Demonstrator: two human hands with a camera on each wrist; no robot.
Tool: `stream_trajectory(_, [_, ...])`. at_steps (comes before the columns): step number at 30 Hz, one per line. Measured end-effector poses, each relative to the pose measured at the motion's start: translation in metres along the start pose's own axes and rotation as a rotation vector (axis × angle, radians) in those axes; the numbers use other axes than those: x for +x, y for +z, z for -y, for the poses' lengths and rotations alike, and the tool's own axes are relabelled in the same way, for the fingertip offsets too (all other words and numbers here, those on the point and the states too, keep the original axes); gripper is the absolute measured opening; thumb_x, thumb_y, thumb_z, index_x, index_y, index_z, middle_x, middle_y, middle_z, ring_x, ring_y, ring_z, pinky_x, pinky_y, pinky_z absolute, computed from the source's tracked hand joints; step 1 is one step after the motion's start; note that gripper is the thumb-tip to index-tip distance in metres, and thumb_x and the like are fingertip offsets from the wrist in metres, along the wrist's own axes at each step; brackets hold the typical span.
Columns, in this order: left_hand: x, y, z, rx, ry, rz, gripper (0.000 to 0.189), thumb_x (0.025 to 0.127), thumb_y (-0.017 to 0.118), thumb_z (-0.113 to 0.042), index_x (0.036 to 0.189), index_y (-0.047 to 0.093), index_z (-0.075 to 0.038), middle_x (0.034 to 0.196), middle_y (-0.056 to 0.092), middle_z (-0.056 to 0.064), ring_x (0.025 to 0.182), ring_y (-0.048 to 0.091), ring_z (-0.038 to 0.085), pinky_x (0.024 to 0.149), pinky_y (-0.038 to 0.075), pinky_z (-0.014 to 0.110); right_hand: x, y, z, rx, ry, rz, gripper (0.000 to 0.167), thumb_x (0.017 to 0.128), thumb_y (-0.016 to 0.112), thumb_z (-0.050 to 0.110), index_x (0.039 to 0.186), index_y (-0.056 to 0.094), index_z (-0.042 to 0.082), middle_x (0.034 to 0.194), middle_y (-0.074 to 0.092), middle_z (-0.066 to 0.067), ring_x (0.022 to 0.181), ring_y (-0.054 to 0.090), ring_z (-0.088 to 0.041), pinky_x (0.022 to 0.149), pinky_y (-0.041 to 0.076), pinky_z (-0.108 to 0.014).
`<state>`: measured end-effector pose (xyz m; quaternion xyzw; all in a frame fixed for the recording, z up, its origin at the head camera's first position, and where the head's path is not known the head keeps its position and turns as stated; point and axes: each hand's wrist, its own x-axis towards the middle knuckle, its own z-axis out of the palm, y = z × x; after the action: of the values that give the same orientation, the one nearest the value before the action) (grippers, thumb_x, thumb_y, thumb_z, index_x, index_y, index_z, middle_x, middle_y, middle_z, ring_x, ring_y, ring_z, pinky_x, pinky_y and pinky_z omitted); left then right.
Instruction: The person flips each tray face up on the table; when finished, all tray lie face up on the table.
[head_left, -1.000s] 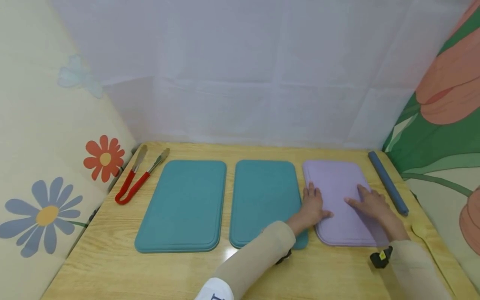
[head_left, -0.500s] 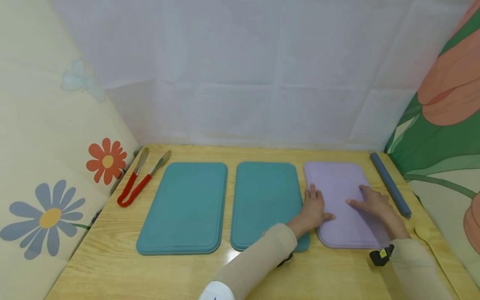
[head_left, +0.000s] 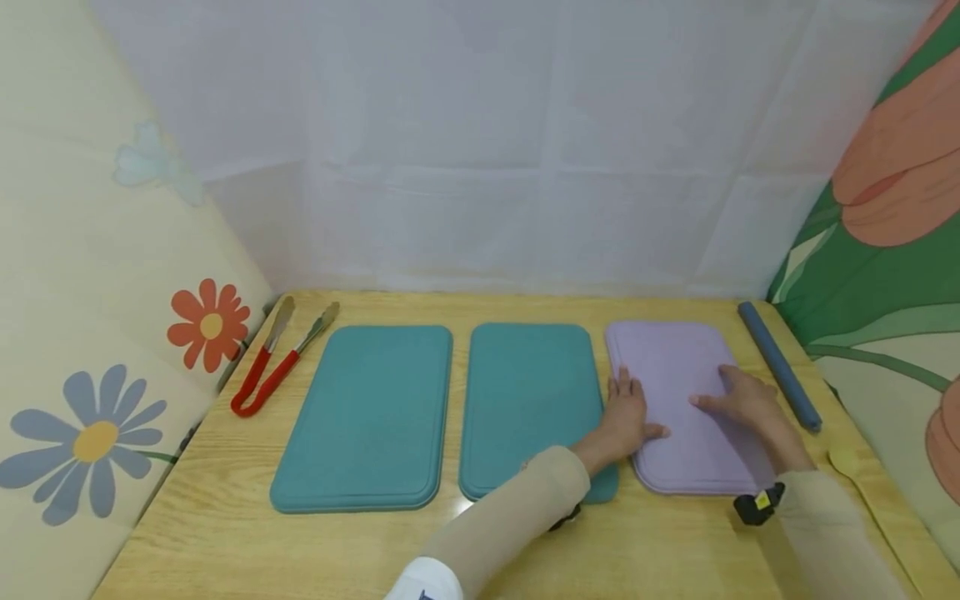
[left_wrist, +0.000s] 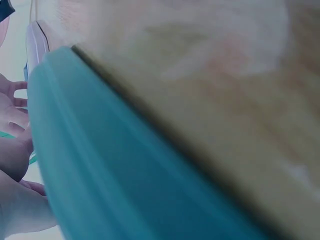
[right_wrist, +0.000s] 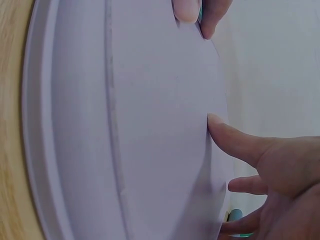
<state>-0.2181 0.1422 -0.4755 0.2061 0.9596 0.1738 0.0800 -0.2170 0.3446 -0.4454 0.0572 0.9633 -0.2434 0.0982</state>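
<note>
A pale purple, rounded rectangular board (head_left: pixel 671 358) with a grooved border lies flat on the right in the head view. Along its left edge rests my left hand (head_left: pixel 626 418), fingers pointing away and thumb reaching over the top. My right hand (head_left: pixel 752 408) is at the opposite edge, fingers spread there and thumb on the upper face. In the right wrist view the right thumb (right_wrist: pixel 237 142) touches the purple surface. A similar teal board (head_left: pixel 528 383) lies just left of the left hand, its front right corner partly under my left forearm. Its thick side (left_wrist: pixel 100 150) fills much of the left wrist view.
Another teal board (head_left: pixel 367 417) lies further left, beside red-handled tongs (head_left: pixel 273 367). Right of the purple board are a dark blue rod (head_left: pixel 780 367) and a long yellow spoon (head_left: pixel 862 492). A white sheet (head_left: pixel 487 167) hangs behind the wooden table (head_left: pixel 300 558).
Both hands keep nearly the same place on the purple board. The whole head view shifts slightly; the boards and tools stay where they are.
</note>
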Motion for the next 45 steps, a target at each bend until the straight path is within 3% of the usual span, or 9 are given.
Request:
stream_trajectory(8, [0.0, -0.002, -0.003, -0.054, -0.029, 0.017, 0.089, 0.084, 0.069, -0.05, 0.146, 0.034, 0.004, 0.155, 0.021, 0.022, 0.142, 0.023, 0.036, 0.114, 0.022, 0.028, 0.001, -0.002, 0.0, 0.022, 0.009, 0.012, 0.101, 0.084, 0.072, 0.043, 0.141, 0.02, -0.022, 0.139, 0.022, -0.047, 0.125, 0.025, -0.062, 0.101, 0.025, -0.069])
stream_trajectory(24, [-0.001, -0.004, -0.003, -0.009, -0.037, 0.034, 0.089, 0.084, 0.068, -0.051, 0.146, 0.035, 0.003, 0.155, 0.022, 0.02, 0.142, 0.025, 0.034, 0.114, 0.023, 0.027, 0.003, -0.004, 0.0, 0.028, 0.02, 0.039, 0.105, 0.084, 0.071, 0.043, 0.14, 0.013, -0.024, 0.139, 0.019, -0.048, 0.127, 0.025, -0.061, 0.104, 0.025, -0.066])
stream_trajectory(29, [-0.002, -0.004, -0.003, -0.021, -0.043, 0.047, 0.089, 0.084, 0.068, -0.051, 0.147, 0.034, 0.002, 0.156, 0.021, 0.019, 0.142, 0.023, 0.033, 0.114, 0.023, 0.027, 0.004, -0.009, -0.003, 0.092, 0.03, 0.053, 0.106, 0.085, 0.071, 0.039, 0.14, 0.007, -0.025, 0.14, 0.016, -0.049, 0.129, 0.021, -0.061, 0.105, 0.023, -0.066])
stream_trajectory(36, [-0.001, -0.005, -0.001, -0.009, -0.035, 0.046, 0.089, 0.084, 0.067, -0.051, 0.147, 0.034, 0.002, 0.156, 0.021, 0.019, 0.143, 0.022, 0.033, 0.115, 0.022, 0.027, 0.01, -0.016, -0.012, 0.223, 0.116, 0.121, 0.106, 0.086, 0.069, 0.043, 0.142, 0.007, -0.022, 0.142, 0.013, -0.047, 0.131, 0.02, -0.06, 0.106, 0.023, -0.065])
stream_trajectory(39, [-0.001, -0.006, -0.001, -0.017, -0.033, 0.057, 0.089, 0.085, 0.067, -0.05, 0.147, 0.032, 0.002, 0.156, 0.019, 0.02, 0.143, 0.021, 0.033, 0.115, 0.021, 0.027, 0.011, -0.02, -0.018, 0.234, 0.146, 0.165, 0.108, 0.085, 0.068, 0.048, 0.141, 0.009, -0.024, 0.142, 0.013, -0.048, 0.131, 0.02, -0.059, 0.106, 0.025, -0.065])
stream_trajectory(45, [-0.003, -0.009, -0.001, -0.011, -0.01, 0.081, 0.089, 0.085, 0.066, -0.05, 0.148, 0.031, 0.002, 0.157, 0.018, 0.021, 0.143, 0.021, 0.033, 0.116, 0.019, 0.027, 0.01, -0.024, -0.03, 0.288, 0.151, 0.214, 0.096, 0.09, 0.062, 0.046, 0.142, 0.017, -0.021, 0.143, 0.019, -0.044, 0.127, 0.031, -0.054, 0.1, 0.036, -0.061])
